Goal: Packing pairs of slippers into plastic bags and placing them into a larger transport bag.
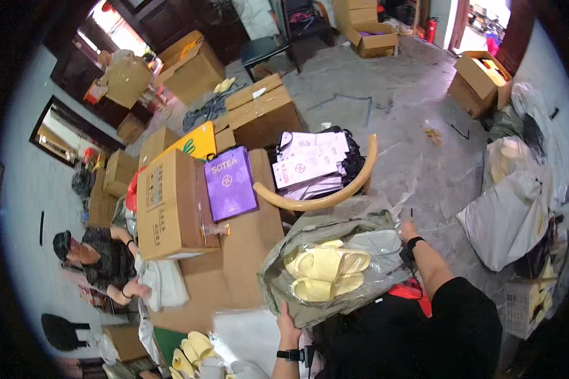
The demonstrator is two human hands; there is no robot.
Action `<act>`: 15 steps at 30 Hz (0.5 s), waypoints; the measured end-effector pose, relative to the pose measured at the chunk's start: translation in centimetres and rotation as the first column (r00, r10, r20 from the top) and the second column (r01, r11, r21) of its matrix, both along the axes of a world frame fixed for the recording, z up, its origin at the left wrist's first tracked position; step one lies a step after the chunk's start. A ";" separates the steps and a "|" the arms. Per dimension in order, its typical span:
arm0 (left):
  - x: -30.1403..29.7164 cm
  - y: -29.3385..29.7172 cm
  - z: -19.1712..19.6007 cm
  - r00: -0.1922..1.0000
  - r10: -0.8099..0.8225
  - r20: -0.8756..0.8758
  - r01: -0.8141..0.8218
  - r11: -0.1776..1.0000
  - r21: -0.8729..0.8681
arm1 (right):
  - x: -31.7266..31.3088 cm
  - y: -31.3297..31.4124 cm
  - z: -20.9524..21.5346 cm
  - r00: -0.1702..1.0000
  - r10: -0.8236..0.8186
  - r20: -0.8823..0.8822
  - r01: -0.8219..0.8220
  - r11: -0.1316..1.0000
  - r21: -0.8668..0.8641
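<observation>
A grey-green sack [274,278] gapes wide in front of me. In its mouth lie yellow slippers [322,265] in clear plastic, with a grey pair [376,243], also wrapped, beside them. My left hand [289,325] is closed on the sack's near left edge, its fingers partly hidden by the material. At the right side of the rim, my right hand [409,232] grips the sack with the arm stretched out. Both of my wrists carry dark bands.
A chair with a curved wooden rail [316,203] holds lilac-and-white bags. Left of it, a purple bag [231,183] and a large carton [171,205] rest on a cardboard-covered table [246,252]. A co-worker [101,256] handles a white packet [164,284]. Loose slippers [193,354] lie near.
</observation>
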State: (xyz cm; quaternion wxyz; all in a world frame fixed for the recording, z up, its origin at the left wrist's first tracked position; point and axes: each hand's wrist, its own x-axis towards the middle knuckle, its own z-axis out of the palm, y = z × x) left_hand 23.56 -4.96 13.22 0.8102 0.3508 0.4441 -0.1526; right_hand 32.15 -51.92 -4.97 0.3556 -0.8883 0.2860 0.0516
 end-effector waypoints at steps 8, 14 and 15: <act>-7.5 0.6 -8.3 0.736 -0.603 -0.309 0.638 0.770 0.018 | -7.4 -9.5 -0.9 0.987 -0.093 -0.131 0.135 0.923 0.359; -5.4 -1.9 0.1 0.661 -0.735 -0.148 0.746 0.666 0.022 | -2.8 -2.7 15.9 0.975 -0.072 0.212 -0.047 0.859 0.509; -5.0 -1.5 1.6 0.691 -0.720 -0.063 0.718 0.676 0.165 | -0.6 -1.3 18.0 0.924 -0.124 0.362 -0.104 0.829 0.549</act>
